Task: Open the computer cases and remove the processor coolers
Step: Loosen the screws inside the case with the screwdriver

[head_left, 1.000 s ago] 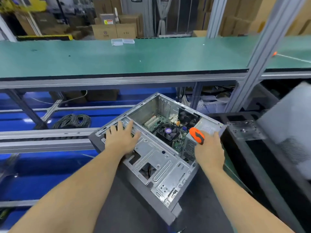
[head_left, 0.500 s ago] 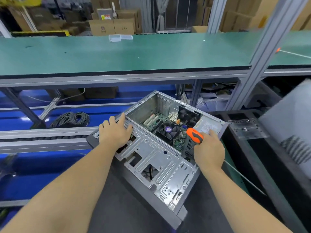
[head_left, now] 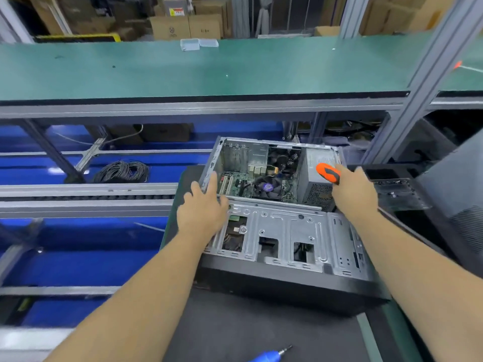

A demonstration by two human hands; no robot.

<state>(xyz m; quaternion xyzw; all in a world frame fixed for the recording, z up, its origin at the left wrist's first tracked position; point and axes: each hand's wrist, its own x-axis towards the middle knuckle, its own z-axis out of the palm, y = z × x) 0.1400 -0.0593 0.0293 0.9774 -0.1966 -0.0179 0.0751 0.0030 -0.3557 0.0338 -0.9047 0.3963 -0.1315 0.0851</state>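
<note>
An open computer case lies on its side on the dark mat, its inside facing up. The black processor cooler fan with a purple hub sits on the green motherboard in the far half. My left hand rests with straight fingers on the case's left edge beside the metal drive cage. My right hand grips an orange and black screwdriver handle next to the grey power supply; its shaft is hidden.
A blue electric screwdriver lies on the mat at the near edge. A removed side panel leans at the right, with a clear plastic tray beside it. A green shelf runs across above. A cable coil lies at left.
The case has turned from a diagonal to nearly square in front of me. My left hand has shifted from the drive cage to the left edge. My right hand still holds the screwdriver.
</note>
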